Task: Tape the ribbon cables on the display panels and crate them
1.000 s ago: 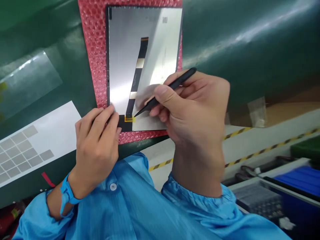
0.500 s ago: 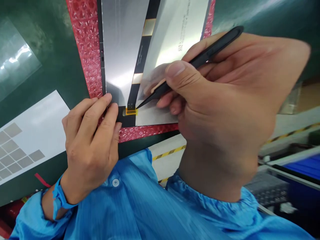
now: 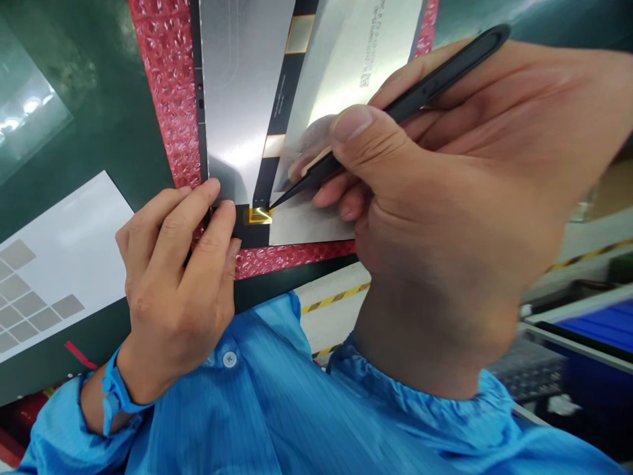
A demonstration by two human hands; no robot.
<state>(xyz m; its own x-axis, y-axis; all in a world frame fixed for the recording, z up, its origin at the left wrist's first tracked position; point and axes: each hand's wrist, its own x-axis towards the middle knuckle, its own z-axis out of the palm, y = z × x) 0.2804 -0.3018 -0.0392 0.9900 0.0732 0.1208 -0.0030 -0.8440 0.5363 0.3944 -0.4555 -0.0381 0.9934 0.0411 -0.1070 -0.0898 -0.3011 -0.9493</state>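
Note:
My right hand (image 3: pixel 440 198) is closed round a pair of black tweezers (image 3: pixel 425 86), slanting down to the left. Their tip is at the right edge of a small yellow film piece (image 3: pixel 260 216), where a black flex strip (image 3: pixel 278 109) ends. Whether it grips the film, I cannot tell. The strip lies over the silvery back of a flat display panel (image 3: pixel 242 72). My left hand (image 3: pixel 175 277) rests at the panel's lower left corner, fingers spread and slightly bent, fingertips on its edge. A blue band circles the left wrist.
Pink bubble wrap (image 3: pixel 168 86) lies under the panel on a green table (image 3: pixel 99 125). To the left are a white sheet with grey squares (image 3: pixel 74 237) and a clear plastic sheet (image 3: pixel 30 112). Beyond the table's near edge, yellow-black tape (image 3: pixel 336 298) marks the floor.
The tweezers and my right hand have shifted slightly up and to the right. The yellow film looks changed, with a bright glint across it. My left hand stays at the corner.

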